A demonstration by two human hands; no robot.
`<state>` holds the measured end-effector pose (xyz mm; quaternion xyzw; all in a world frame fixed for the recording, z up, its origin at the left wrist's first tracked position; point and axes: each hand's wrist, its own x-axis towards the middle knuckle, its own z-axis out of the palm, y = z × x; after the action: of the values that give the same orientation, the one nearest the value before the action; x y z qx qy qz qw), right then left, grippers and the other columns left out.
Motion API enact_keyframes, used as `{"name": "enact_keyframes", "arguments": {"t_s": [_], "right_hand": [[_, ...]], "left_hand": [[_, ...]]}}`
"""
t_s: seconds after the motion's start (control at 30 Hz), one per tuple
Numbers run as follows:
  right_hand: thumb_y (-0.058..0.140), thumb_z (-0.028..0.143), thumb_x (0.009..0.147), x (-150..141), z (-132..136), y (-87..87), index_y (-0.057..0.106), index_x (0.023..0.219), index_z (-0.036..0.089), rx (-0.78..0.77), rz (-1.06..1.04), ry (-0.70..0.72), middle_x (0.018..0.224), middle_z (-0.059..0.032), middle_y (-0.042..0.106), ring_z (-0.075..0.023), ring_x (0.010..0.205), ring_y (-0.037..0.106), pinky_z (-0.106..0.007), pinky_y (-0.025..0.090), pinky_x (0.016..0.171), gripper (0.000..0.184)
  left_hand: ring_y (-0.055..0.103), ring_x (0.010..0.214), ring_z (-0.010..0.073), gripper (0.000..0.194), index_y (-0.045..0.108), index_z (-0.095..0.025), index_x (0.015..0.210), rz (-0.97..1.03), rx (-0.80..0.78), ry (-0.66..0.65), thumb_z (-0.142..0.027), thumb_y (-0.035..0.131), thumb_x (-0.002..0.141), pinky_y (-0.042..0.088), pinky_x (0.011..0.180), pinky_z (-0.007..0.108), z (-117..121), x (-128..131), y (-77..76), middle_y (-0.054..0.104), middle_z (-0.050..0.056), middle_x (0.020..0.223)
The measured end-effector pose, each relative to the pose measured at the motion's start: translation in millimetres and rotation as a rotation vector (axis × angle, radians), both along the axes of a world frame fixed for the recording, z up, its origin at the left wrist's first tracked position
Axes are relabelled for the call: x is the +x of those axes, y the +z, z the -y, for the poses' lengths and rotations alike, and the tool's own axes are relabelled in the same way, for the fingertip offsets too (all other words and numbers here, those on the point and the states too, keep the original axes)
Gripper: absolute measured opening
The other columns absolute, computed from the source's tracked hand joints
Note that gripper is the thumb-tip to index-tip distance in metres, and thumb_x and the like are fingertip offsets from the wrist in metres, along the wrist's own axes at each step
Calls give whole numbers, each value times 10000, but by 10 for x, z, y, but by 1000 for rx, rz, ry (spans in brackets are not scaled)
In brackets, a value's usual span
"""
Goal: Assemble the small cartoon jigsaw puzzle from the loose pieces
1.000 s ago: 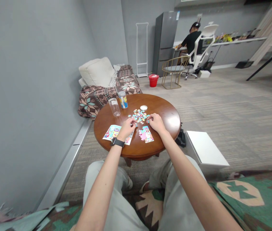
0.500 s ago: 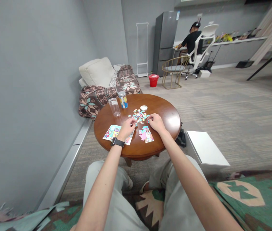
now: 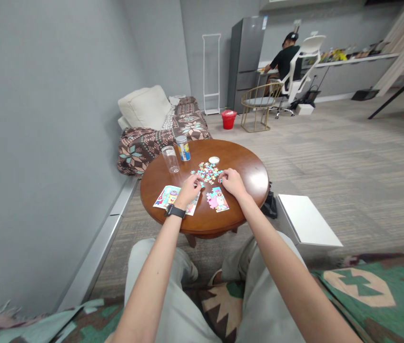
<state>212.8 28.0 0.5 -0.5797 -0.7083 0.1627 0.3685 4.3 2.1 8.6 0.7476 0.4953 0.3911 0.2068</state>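
Note:
Loose jigsaw pieces [image 3: 209, 170] lie in a scattered heap on the round wooden table [image 3: 159, 209]. My left hand [image 3: 189, 188] is at the heap's near left edge, its fingers curled in; a small teal piece [image 3: 202, 185] shows by the fingertips, and I cannot make out what they hold. At the right edge of the heap, my right hand [image 3: 231, 181] pinches a small puzzle piece [image 3: 220, 180]. Between my wrists lies a partly joined puzzle [image 3: 218, 200] in pink, white and blue. A cartoon picture sheet [image 3: 166, 196] is partly hidden under my left hand and wrist.
Behind the heap are a clear plastic jar [image 3: 170, 159], a printed can [image 3: 183, 148] and a round lid [image 3: 213, 160]. A white box [image 3: 309, 219] stands right of the table. Farther back are a red bucket [image 3: 228, 120], a gold-framed chair [image 3: 261, 102] and a seated person [image 3: 287, 59].
My left fingers have shifted slightly, and a teal piece beside them shows more clearly. My right hand stays at the same spot. The view has moved very little.

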Motion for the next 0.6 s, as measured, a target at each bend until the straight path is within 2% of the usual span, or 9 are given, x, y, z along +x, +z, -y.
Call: {"name": "enact_keyframes", "arguments": {"t_s": [0.37,0.6], "right_hand": [[477,87,787,2,-23,-43,678,722,207,27,-27,2,868,-56,643,-224,896,580,-368,465,906,244],[487,52,726,62,-55,-117,694,874,199,139,-119,-162,1043,-91,633,-243,983,611,-390,501,940,294]], "left_hand": [[629,808,154,239,650,-176,919,-19,-7,-1,-44,531,759,508,782,278,25,3,32,672,33,923],[655,845,160,195,646,-170,878,16,-56,-16,-46,523,791,511,798,276,21,6,22,701,37,892]]}}
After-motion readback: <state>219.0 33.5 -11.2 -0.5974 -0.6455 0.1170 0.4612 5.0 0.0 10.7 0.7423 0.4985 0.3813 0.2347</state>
